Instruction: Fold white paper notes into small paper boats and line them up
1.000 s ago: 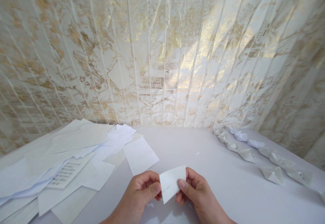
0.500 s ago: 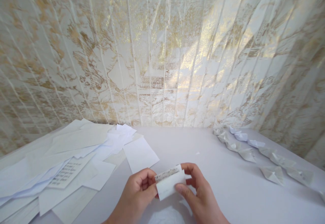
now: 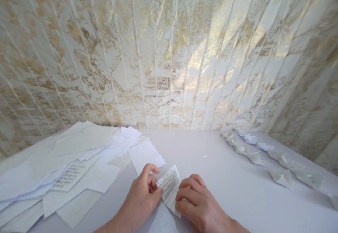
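Note:
A small folded piece of paper [image 3: 169, 188] with handwriting on the side facing me is held just over the table at the bottom centre. My left hand [image 3: 144, 192] pinches its left edge with the thumb, the index finger arched above it. Bent fingers of my right hand [image 3: 196, 199] close over its right edge; the right thumb is hidden. The paper stands tilted, one corner pointing up and away from me.
Loose white sheets [image 3: 79, 145] lie heaped on the left of the white table [image 3: 185, 145], one bearing writing. Several folded paper boats [image 3: 281, 178] stand in rows at the right. A tiny paper scrap [image 3: 205, 156] lies mid-table. A patterned curtain [image 3: 169, 67] hangs behind.
The folded paper has been turned, so its written face now shows instead of the mostly blank flap. My right hand has shifted from a thumb-front grip to fingers over its right edge.

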`<state>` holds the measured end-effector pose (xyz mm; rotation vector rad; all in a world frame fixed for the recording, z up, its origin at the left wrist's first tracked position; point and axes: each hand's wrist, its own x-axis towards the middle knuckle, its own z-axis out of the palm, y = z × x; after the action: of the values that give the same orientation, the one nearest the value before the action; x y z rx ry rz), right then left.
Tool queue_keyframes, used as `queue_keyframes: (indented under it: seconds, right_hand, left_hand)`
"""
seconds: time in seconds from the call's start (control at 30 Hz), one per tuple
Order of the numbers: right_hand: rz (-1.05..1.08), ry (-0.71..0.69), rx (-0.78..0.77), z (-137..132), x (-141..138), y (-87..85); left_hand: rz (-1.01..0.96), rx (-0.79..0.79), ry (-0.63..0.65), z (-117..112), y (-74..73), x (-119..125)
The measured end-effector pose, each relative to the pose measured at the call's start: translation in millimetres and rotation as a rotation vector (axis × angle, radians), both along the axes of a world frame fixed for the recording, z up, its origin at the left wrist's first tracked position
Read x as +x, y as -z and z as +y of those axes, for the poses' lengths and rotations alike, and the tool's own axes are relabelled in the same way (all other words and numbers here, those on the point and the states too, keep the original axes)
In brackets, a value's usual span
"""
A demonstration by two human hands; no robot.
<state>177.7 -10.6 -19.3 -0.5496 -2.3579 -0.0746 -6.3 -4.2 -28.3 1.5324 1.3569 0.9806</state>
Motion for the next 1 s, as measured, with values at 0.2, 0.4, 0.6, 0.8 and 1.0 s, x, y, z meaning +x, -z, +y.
queue_keyframes:
  seconds: [0.2, 0.4, 0.6, 0.8, 1.0]
  right_hand:
    - [-0.121, -0.021, -0.28, -0.5, 4.1, -3.0]
    - [-0.009, 0.034, -0.496, -0.3, 2.6, -1.7]
    - [0.037, 0.2, -0.621, 1.4, -2.3, 1.1]
    - [0.03, 0.415, -0.687, 2.5, -5.1, 5.8]
    - [-0.022, 0.519, -0.663, 2.5, -10.0, 5.6]
  left_hand:
    - [0.461, 0.25, -0.025, -5.1, -7.6, -5.1]
    - [0.641, 0.563, 0.239, -9.8, -9.9, -6.5]
    - [0.572, 0.326, 0.343, -7.9, -16.2, -2.8]
    - [0.57, 0.188, 0.311, -9.5, -25.1, 2.2]
    - [0.543, 0.191, 0.214, -7.1, -17.5, 7.2]
